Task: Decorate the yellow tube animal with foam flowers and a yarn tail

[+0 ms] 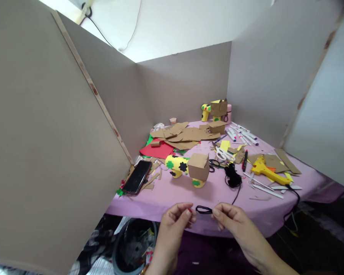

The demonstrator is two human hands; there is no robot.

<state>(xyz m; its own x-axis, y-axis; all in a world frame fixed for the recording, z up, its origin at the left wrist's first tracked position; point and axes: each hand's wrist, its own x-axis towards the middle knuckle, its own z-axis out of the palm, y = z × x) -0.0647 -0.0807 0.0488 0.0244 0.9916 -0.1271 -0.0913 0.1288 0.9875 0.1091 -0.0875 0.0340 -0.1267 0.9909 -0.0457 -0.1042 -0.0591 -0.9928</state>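
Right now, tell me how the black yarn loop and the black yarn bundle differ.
The yarn loop is pinched in the right hand; the yarn bundle lies on the table. The yarn loop is small and slim, the yarn bundle bigger and bulkier. The yarn loop looks neatly doubled, the yarn bundle loosely heaped. Both are black.

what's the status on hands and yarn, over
Right hand pinches yarn loop. Left hand beside loop, contact unclear. Yarn bundle on table. Figure just beyond hands, not blocking loop.
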